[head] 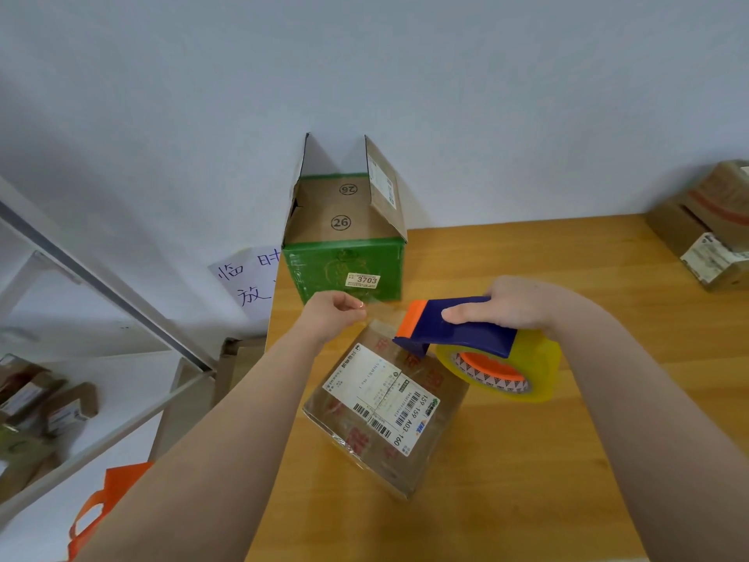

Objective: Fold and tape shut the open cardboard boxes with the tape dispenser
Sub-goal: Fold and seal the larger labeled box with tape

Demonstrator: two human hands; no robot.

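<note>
Right hand (518, 304) grips tape dispenser (466, 332): long axis left-right, orange cutter end pointing left, roll at right. Left hand (332, 314) pinches clear tape end (379, 308) over closed box (385, 407).

A parcel packing room: a wooden table (527, 460), an open box (344, 269) marked 26 at 12 o'clock, labelled boxes (705, 237) at 3 o'clock, parcels (65, 407) on a shelf (121, 430) at 8 o'clock, a handwritten sign (251, 281) at 9 o'clock.

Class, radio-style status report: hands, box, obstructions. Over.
Left grip pinching tape end. Right grip holding tape dispenser over small box. Green box behind, flaps up. Nothing blocking.
</note>
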